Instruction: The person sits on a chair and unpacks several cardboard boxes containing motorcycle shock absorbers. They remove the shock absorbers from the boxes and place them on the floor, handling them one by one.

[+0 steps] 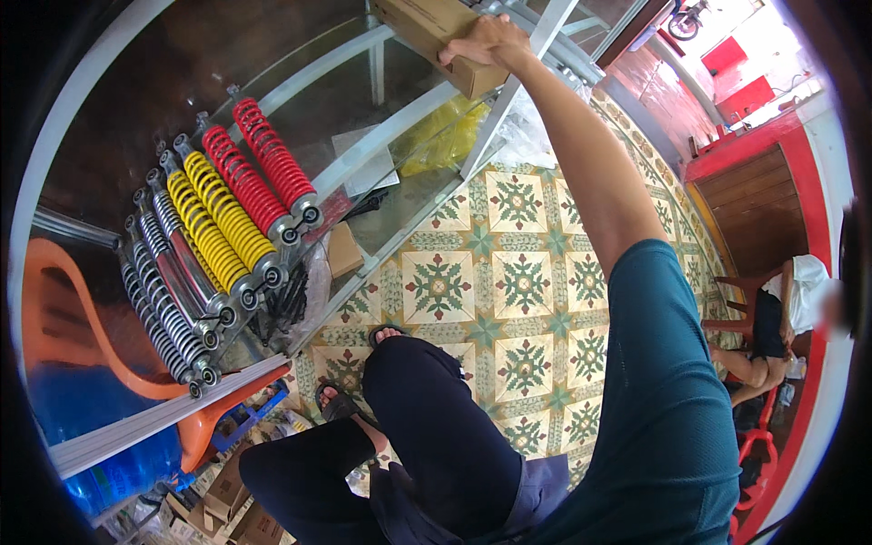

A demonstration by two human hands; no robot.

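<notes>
- Atop the glass display case (400,118), right hand (486,44) fingers clamp a brown cardboard box (427,32); overhanging, it could tip off.
- Left hand unseen.

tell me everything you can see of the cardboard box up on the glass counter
The cardboard box is plain brown and long, with sharp folded edges, and it looks closed. It lies tilted across the far end of the glass counter, over a white frame bar, its top end cut off by the picture's edge. The right hand rests on its near end, fingers curled over the upper face. Nothing else touches it that can be seen.
</notes>
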